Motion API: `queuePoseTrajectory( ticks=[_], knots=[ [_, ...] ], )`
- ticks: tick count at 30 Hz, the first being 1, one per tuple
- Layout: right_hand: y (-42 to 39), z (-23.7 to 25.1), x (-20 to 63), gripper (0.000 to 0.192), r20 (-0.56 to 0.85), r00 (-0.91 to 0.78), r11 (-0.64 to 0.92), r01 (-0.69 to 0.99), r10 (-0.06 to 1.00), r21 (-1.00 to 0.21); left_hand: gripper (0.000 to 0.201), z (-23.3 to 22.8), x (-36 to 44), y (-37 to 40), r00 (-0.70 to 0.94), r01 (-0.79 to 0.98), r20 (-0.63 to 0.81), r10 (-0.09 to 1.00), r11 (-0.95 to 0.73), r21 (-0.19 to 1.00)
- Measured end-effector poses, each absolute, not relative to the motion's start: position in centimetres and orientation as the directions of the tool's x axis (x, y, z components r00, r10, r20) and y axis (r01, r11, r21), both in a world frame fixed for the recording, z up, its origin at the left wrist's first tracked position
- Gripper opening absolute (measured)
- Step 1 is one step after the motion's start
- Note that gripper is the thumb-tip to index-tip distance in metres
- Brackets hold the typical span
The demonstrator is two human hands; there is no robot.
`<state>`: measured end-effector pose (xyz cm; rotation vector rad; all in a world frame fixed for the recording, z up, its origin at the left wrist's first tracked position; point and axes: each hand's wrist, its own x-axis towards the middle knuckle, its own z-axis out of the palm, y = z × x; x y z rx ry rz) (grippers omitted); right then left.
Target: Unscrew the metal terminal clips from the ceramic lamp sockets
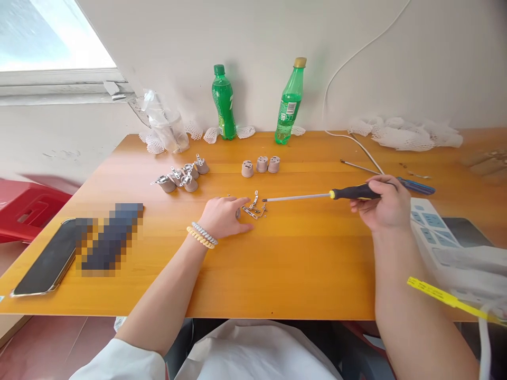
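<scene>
My right hand (pixel 386 206) grips the black-and-yellow handle of a long screwdriver (pixel 301 197), whose shaft points left and ends just beside a small pile of metal clips and screws (pixel 255 207). My left hand (pixel 224 216) rests on the orange table (pixel 277 264), fingertips touching the left side of that pile; whether it pinches a piece I cannot tell. Three bare ceramic sockets (pixel 260 165) stand behind the pile. Several sockets fitted with metal brackets (pixel 182 177) lie further left.
Two green bottles (pixel 224 103) (pixel 290 103) stand at the wall with foam netting (pixel 404 132) and a clear bag (pixel 166 124). A second, blue-handled screwdriver (pixel 396 182), a white power strip (pixel 431 227), a phone (pixel 45 261) and a red stool (pixel 27 208) are around.
</scene>
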<state>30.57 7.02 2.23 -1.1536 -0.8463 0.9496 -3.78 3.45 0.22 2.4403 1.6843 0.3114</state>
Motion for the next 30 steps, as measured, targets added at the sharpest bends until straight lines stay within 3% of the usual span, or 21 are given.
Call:
queuePoseTrajectory(
  ticks=[2, 4, 7, 9, 11, 15, 18, 21, 27, 30],
  knots=[
    [7.0, 2.3, 30.9, 0.012, 0.064, 0.391, 0.14, -0.169, 0.918, -0.976, 0.053, 0.8, -4.2, 3.1, 0.327, 0.866, 0.06, 0.943, -0.324, 0.38],
    [7.0, 2.3, 31.0, 0.012, 0.066, 0.397, 0.147, -0.176, 0.915, -0.973, 0.043, 1.1, -4.6, 3.3, 0.236, 0.76, 0.042, 0.971, -0.212, 0.615],
    [7.0, 2.1, 31.0, 0.013, 0.051, 0.392, 0.139, -0.2, 0.919, -0.97, 0.038, 0.7, -4.7, 4.6, 0.005, 0.376, -0.039, 0.999, 0.034, 0.926],
    [7.1, 1.8, 30.9, 0.015, 0.035, 0.377, 0.125, -0.216, 0.925, -0.968, 0.044, 0.1, -4.6, 6.3, -0.089, 0.151, -0.079, 0.993, 0.091, 0.984],
    [7.2, 1.5, 30.9, 0.016, 0.028, 0.359, 0.115, -0.223, 0.933, -0.968, 0.049, -0.6, -4.4, 8.3, -0.172, 0.119, -0.065, 0.983, 0.086, 0.989],
    [7.3, 1.0, 30.7, 0.019, 0.022, 0.333, 0.106, -0.237, 0.943, -0.966, 0.045, -1.5, -4.0, 12.0, -0.313, 0.38, 0.073, 0.947, 0.054, 0.923],
    [7.3, 1.0, 30.6, 0.021, 0.023, 0.321, 0.108, -0.249, 0.947, -0.962, 0.044, -1.8, -3.7, 13.9, -0.294, 0.537, 0.094, 0.951, 0.083, 0.839],
    [7.2, 1.1, 30.5, 0.021, 0.024, 0.319, 0.11, -0.252, 0.947, -0.962, 0.046, -2.2, -3.5, 15.1, -0.267, 0.583, 0.084, 0.96, 0.092, 0.807],
    [7.2, 1.1, 30.6, 0.019, 0.027, 0.323, 0.109, -0.24, 0.946, -0.965, 0.072, -1.9, -4.2, 15.5, -0.161, 0.624, 0.117, 0.98, 0.01, 0.782],
    [7.2, 1.1, 30.6, 0.019, 0.035, 0.326, 0.116, -0.235, 0.945, -0.965, 0.054, -0.4, -6.3, 14.2, -0.265, 0.737, 0.277, 0.924, 0.009, 0.676]
  ],
)
